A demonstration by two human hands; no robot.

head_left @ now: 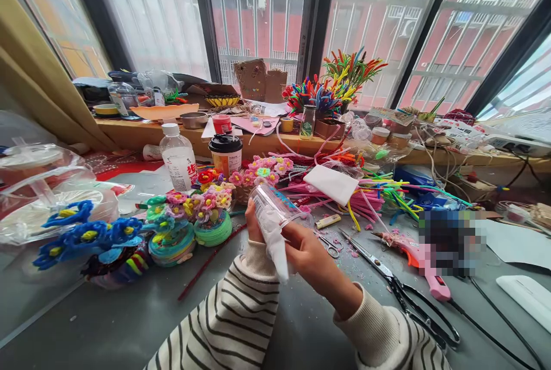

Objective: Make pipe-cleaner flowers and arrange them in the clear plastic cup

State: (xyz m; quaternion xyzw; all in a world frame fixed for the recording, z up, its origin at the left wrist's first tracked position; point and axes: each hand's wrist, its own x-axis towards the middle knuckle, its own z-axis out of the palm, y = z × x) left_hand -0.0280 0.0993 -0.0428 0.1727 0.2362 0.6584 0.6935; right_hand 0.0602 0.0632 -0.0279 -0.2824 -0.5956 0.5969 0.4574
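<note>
A clear plastic cup (pixel 279 205) with blue print lies tilted between my hands, its open end turned toward me. My left hand (pixel 253 222) is closed round its left side, partly hidden behind the cup. A crumpled white tissue (pixel 272 235) is against the cup's near side and hangs down in front of my left wrist. My right hand (pixel 313 256) is at the cup's lower right, its bent fingers closed on the tissue near the rim; some fingertips are hidden. Just left of the cup stand small pots of pipe-cleaner flowers (pixel 214 226).
Blue pipe-cleaner flowers (pixel 90 235) stand at the left. Large scissors (pixel 387 278), small scissors (pixel 330 245) and a pink glue gun (pixel 430 275) with a cord lie right. Behind are a water bottle (pixel 178 160), a lidded paper cup (pixel 227 158) and loose pipe cleaners (pixel 357 206).
</note>
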